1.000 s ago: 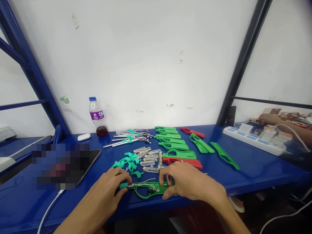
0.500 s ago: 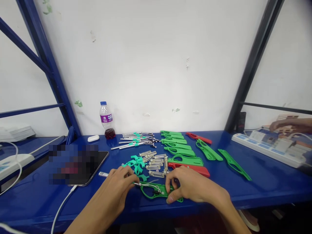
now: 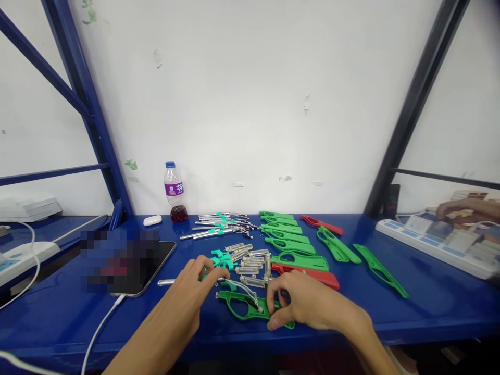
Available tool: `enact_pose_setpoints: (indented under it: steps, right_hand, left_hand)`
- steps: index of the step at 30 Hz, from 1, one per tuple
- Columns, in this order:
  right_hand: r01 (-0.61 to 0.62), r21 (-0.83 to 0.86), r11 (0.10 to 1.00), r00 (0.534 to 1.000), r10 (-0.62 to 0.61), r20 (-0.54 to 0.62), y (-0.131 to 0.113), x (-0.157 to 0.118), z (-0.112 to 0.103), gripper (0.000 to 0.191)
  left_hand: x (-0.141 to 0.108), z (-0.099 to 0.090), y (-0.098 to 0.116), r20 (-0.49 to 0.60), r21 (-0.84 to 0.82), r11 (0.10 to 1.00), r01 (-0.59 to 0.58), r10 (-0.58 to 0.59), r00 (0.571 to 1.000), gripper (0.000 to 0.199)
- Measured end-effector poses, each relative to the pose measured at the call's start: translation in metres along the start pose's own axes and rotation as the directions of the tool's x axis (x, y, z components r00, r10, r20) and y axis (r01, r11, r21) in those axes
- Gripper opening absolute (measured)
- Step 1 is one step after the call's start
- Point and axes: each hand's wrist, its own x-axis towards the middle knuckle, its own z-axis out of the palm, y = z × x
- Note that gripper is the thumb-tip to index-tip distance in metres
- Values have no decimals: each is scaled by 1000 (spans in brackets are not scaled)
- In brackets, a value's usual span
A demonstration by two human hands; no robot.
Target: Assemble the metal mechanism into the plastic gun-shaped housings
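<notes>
My left hand (image 3: 195, 286) pinches a silver metal rod (image 3: 166, 282), whose end sticks out to the left of the fingers. White wires (image 3: 246, 289) run from it to a small black and white part on a green half shell (image 3: 239, 311) with a loop handle. My right hand (image 3: 287, 302) holds the right end of that shell on the blue table, its fingers closed over it. Just beyond the hands lie teal clips (image 3: 222, 259) and several clear, metal-topped pieces (image 3: 250, 263). Part of the rod is hidden behind my left fingers.
Green shells (image 3: 289, 234), red shells (image 3: 316, 276) and wired rods (image 3: 219, 226) lie farther back. A bottle (image 3: 175, 200), white case (image 3: 152, 220) and phone (image 3: 156, 265) are left. At right are a power strip (image 3: 433, 247) and another person's hand (image 3: 464, 208).
My left hand has lifted the rod slightly off the shell's left end, which now shows more fully. My right hand stays on the shell. The view has shifted slightly.
</notes>
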Motion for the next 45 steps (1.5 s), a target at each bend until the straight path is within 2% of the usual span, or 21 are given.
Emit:
enact_pose_setpoints:
  steps: [3, 5, 8, 12, 16, 18, 20, 24, 27, 30, 32, 36, 39, 42, 45]
  right_hand:
    - [-10, -16, 1000, 1000, 10, -13, 0, -1, 1, 26]
    - [-17, -27, 1000, 1000, 16, -19, -1, 0, 0, 26]
    - [-13, -23, 1000, 1000, 13, -16, -4, 0, -2, 26]
    - [-21, -20, 1000, 1000, 21, 1, -8, -3, -4, 24]
    - [-36, -33, 999, 999, 35, -37, -8, -6, -3, 34]
    - [-29, -44, 999, 998, 27, -56, -5, -7, -2, 39]
    - [-17, -59, 998, 998, 13, -67, -2, -7, -1, 40]
    - [-2, -78, 997, 998, -3, -61, 0, -9, -3, 37]
    - [-6, -69, 998, 998, 2, -57, -3, -10, -4, 37]
    - [-8, -66, 998, 999, 4, -51, -5, -11, -5, 45]
    - [-12, -70, 997, 999, 9, -49, -5, -11, -5, 48]
    - [-27, -63, 998, 999, 24, -43, -4, -9, -5, 43]
    - [-26, -65, 998, 999, 25, -27, -3, -8, -6, 40]
    - [-14, -102, 995, 1000, 12, -23, -1, -9, -7, 38]
    - [-39, -159, 986, 999, 33, -43, -1, -11, -6, 38]
  left_hand:
    - [-2, 1, -7, -135, -38, 999, -11, 6, 991, 65]
    - [-2, -5, -11, -168, -75, 997, -5, -8, 986, 61]
    - [10, -21, -14, -105, -118, 993, 21, -34, 994, 49]
    - [54, -32, -29, -18, -66, 993, 93, -94, 995, 38]
    - [105, -15, -55, 61, 21, 994, 107, -108, 992, 35]
    - [119, 0, -66, 113, 64, 991, 116, -123, 986, 26]
    - [124, 14, -73, 161, 111, 985, 131, -148, 976, 35]
    - [118, 31, -79, 223, 190, 970, 150, -192, 956, 36]
    - [114, 32, -80, 235, 204, 968, 150, -197, 952, 36]
    - [108, 25, -74, 200, 172, 974, 148, -181, 963, 36]
    - [96, 17, -62, 162, 127, 982, 141, -161, 973, 30]
    - [53, 2, -27, 116, 14, 992, 126, -127, 985, 39]
    - [24, -6, -8, 105, -44, 992, 121, -116, 988, 37]
    - [10, -9, -6, 75, -77, 989, 127, -121, 990, 35]
    - [9, -11, -14, 37, -90, 988, 127, -124, 992, 36]
